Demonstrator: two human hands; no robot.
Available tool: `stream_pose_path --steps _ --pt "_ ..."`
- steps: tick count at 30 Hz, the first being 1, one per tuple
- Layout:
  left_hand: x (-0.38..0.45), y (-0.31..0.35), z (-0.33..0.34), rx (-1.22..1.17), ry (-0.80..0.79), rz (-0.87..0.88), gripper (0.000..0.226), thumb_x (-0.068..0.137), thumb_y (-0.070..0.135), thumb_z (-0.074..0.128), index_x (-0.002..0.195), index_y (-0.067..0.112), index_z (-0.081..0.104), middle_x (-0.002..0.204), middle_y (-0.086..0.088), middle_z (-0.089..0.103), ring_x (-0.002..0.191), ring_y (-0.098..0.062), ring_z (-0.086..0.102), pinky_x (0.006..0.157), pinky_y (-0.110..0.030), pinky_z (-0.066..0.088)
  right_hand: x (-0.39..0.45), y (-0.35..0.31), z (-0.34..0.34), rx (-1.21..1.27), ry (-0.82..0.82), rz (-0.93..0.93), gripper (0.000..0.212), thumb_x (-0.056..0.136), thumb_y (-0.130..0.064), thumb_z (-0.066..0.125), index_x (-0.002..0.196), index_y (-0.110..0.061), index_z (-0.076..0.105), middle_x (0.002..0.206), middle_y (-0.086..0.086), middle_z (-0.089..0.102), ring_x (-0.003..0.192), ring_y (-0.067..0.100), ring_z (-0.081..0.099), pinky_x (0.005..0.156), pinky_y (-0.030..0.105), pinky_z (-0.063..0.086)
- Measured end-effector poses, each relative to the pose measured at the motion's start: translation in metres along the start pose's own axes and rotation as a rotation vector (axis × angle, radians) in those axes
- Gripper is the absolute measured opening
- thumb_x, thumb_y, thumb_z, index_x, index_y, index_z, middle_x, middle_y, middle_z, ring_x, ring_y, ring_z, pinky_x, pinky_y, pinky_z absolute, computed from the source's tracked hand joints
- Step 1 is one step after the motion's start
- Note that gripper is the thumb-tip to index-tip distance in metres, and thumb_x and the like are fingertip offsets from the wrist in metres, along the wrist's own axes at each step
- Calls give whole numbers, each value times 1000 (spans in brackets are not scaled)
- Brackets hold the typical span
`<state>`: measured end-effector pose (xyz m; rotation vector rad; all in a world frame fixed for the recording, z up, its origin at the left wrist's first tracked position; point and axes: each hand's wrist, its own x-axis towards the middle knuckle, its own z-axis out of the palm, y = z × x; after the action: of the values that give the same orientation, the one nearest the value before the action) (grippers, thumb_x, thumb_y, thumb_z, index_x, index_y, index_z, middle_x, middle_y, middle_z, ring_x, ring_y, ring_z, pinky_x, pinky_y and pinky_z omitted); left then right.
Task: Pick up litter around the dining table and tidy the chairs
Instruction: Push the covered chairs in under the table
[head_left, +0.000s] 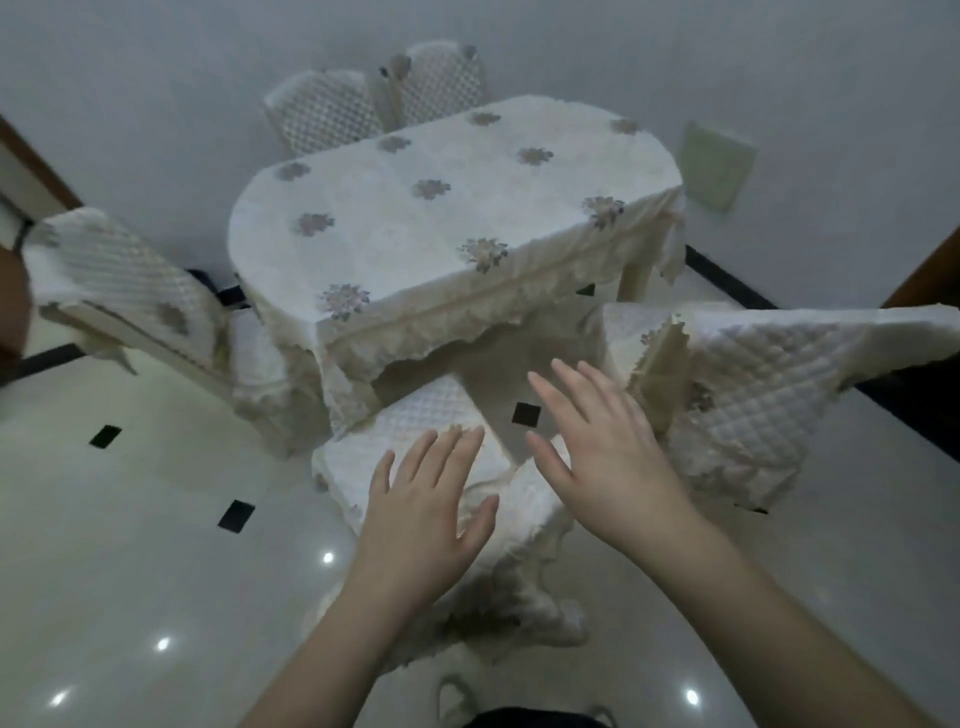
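Just in front of the person, the nearest covered chair (415, 447) stands partly under the counter (452, 208), its quilted seat cover soft and loose. I judge the frame stiff and rather heavy; better grasp the frame. Left hand (431, 499) and right hand (608, 457) hover above, fingers released, holding nothing. No litter visible on the floor (130, 519).

Dim, soft, slightly blurred view; ceiling-light glints on glossy floor (130, 545); wide-angle edge bending.
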<state>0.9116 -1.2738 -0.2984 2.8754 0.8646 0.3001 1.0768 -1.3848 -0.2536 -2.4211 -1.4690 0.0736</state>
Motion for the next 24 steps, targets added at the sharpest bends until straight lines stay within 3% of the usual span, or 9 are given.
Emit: stream_pose_path --steps 8,12,14,16,20,24 --pt "-44 -23 8 10 44 -215 62 89 57 39 144 28 40 143 4 49 135 -20 42 107 -50 36 13 -19 30 14 -77 -177 64 92 -54 17 148 -26 28 156 -2 25 145 18 13 116 37 13" --pt "-50 -29 20 -2 29 -219 63 87 57 42 143 28 42 143 3 50 135 -21 42 106 -53 37 16 -24 40 -15 -95 -199 56 97 -47 33 148 -25 29 155 -1 26 144 19 15 116 38 14" --pt "-52 -33 28 -3 30 -209 64 86 59 43 142 28 42 142 2 50 135 -22 42 105 -54 37 15 -24 45 -29 -85 -214 54 96 -44 35 146 -23 33 153 1 31 143 21 21 115 40 19" --pt "-56 -38 37 6 28 -195 69 82 65 44 140 27 44 140 1 52 133 -23 45 103 -54 39 13 -21 51 -24 -125 -219 57 92 -38 35 147 -25 31 154 -1 28 143 20 18 115 38 15" --pt "-67 -47 57 71 -101 -125 91 66 81 48 139 27 43 138 0 52 130 -26 47 99 -58 41 6 -3 67 10 -269 -222 69 84 -27 41 150 -29 20 157 -5 17 144 16 9 115 31 6" --pt "-76 -48 78 83 -253 -148 100 56 77 59 142 34 30 142 3 45 135 -26 38 104 -58 33 9 31 77 43 -377 -201 80 79 -21 55 150 -33 19 156 -8 19 143 13 15 113 27 8"
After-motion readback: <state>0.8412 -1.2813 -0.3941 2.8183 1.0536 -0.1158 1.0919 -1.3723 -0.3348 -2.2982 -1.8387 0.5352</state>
